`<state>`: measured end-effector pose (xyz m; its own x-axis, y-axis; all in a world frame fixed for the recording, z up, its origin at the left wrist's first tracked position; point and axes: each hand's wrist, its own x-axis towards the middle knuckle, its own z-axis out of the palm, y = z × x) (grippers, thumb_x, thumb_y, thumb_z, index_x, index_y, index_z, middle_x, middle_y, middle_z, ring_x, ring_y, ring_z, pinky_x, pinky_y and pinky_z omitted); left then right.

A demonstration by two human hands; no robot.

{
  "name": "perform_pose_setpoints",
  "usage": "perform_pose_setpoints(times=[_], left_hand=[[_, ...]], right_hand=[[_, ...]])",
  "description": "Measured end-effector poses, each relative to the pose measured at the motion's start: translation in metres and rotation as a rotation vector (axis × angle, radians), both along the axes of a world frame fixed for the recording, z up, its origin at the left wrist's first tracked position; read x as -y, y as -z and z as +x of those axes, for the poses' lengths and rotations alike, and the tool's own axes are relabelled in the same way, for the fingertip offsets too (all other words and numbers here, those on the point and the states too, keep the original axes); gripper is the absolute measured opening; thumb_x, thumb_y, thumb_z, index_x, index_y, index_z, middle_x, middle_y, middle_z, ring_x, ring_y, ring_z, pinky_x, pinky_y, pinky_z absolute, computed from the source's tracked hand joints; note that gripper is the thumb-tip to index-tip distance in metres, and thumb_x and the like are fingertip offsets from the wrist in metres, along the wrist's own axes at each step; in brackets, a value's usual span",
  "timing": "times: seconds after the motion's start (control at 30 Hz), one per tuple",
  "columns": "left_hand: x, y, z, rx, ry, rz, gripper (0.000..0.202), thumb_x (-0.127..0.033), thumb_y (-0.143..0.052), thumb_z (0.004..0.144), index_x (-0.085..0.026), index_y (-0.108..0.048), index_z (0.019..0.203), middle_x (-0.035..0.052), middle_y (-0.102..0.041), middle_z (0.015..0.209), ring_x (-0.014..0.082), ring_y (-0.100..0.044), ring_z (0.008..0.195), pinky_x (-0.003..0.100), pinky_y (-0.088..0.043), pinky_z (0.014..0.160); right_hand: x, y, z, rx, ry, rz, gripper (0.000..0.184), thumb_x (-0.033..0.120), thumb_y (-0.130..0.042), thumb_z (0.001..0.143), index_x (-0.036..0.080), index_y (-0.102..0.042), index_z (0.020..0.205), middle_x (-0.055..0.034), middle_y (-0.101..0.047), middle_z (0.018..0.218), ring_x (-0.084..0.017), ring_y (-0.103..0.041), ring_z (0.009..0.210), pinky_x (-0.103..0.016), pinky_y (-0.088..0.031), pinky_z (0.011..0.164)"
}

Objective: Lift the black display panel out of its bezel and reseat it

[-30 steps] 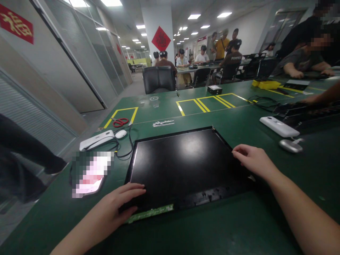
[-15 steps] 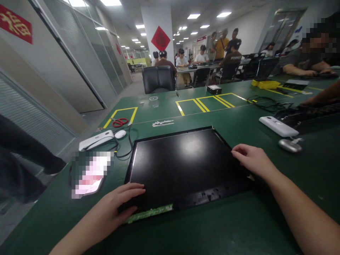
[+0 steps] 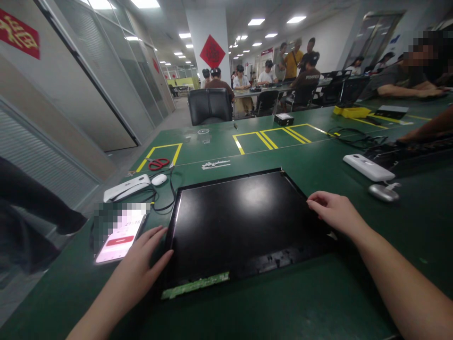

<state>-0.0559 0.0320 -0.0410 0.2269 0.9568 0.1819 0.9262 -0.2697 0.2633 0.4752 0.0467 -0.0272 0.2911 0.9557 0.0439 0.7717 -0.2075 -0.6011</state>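
A black display panel [image 3: 233, 212] in a thin dark frame lies flat on the green table, screen side up. Along its near left edge runs a green circuit board strip [image 3: 196, 285]. My left hand [image 3: 145, 262] is at the panel's left edge, fingers stretched and thumb apart, with nothing in it. On the opposite side, the fingertips of my right hand [image 3: 331, 210] are pinched together at the panel's right edge; exactly what they grip there is partly hidden.
Left of the panel lie a lit phone [image 3: 120, 238], a white power bank [image 3: 127, 187], a white mouse [image 3: 159, 180], cables and red scissors [image 3: 158, 164]. White scraps [image 3: 215, 164] lie beyond it. Another white device [image 3: 368, 167] is to the right, near a co-worker's arm.
My left hand has slid left, off the panel's near left corner to its left edge, uncovering more of the circuit board strip. My right hand stays in place.
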Motion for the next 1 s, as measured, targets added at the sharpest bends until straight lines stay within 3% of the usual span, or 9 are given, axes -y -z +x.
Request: perform_pose_setpoints(times=[0.1,0.23,0.37,0.6,0.77,1.0], left_hand=[[-0.002,-0.003,0.003,-0.083,-0.050,-0.092,0.085,-0.063,-0.042,0.095,0.004,-0.063,0.144,0.0327,-0.066,0.146,0.0447,-0.066,0.134,0.060,-0.052,0.113],[-0.003,0.000,0.003,-0.137,-0.038,-0.098,0.074,-0.057,-0.041,0.098,-0.003,-0.068,0.140,0.0288,-0.070,0.144,0.0410,-0.069,0.131,0.057,-0.055,0.110],[-0.004,0.008,-0.001,-0.118,-0.026,-0.023,0.063,-0.055,-0.045,0.097,-0.011,-0.076,0.130,0.0237,-0.073,0.141,0.0397,-0.072,0.127,0.056,-0.057,0.108],[-0.008,0.001,0.002,-0.135,0.018,-0.049,0.066,-0.049,-0.040,0.096,-0.004,-0.078,0.126,0.0306,-0.072,0.138,0.0436,-0.072,0.124,0.059,-0.058,0.105],[-0.009,-0.007,0.006,-0.051,0.064,-0.067,0.056,-0.042,-0.044,0.094,-0.011,-0.080,0.122,0.0254,-0.073,0.140,0.0404,-0.074,0.123,0.056,-0.059,0.105],[-0.007,-0.009,0.008,0.103,-0.015,-0.069,0.044,-0.040,-0.052,0.088,-0.015,-0.080,0.110,0.0223,-0.075,0.136,0.0425,-0.074,0.121,0.058,-0.062,0.101]], right_hand=[[0.000,-0.001,-0.001,-0.035,0.024,-0.004,0.024,0.044,-0.059,0.079,0.027,-0.076,0.082,-0.0034,-0.080,0.077,-0.022,-0.070,0.059,-0.036,-0.052,0.062],[0.000,-0.001,-0.001,-0.094,0.033,0.005,0.025,0.045,-0.058,0.081,0.027,-0.075,0.083,-0.0033,-0.080,0.076,-0.021,-0.067,0.055,-0.037,-0.052,0.062],[-0.004,0.003,0.005,0.028,0.044,0.031,0.022,0.043,-0.061,0.078,0.028,-0.075,0.085,-0.0031,-0.080,0.081,-0.023,-0.071,0.069,-0.036,-0.052,0.066],[-0.010,0.017,0.013,0.156,0.046,-0.095,0.034,0.044,-0.063,0.081,0.024,-0.079,0.103,-0.0073,-0.080,0.093,-0.025,-0.074,0.082,-0.034,-0.053,0.070],[-0.010,0.016,0.008,0.177,0.011,-0.125,0.040,0.044,-0.061,0.084,0.021,-0.079,0.111,-0.0086,-0.080,0.097,-0.025,-0.074,0.084,-0.034,-0.053,0.073],[-0.008,0.011,0.005,0.215,-0.018,-0.142,0.042,0.045,-0.058,0.086,0.020,-0.077,0.113,-0.0082,-0.079,0.095,-0.025,-0.073,0.084,-0.035,-0.053,0.074]])
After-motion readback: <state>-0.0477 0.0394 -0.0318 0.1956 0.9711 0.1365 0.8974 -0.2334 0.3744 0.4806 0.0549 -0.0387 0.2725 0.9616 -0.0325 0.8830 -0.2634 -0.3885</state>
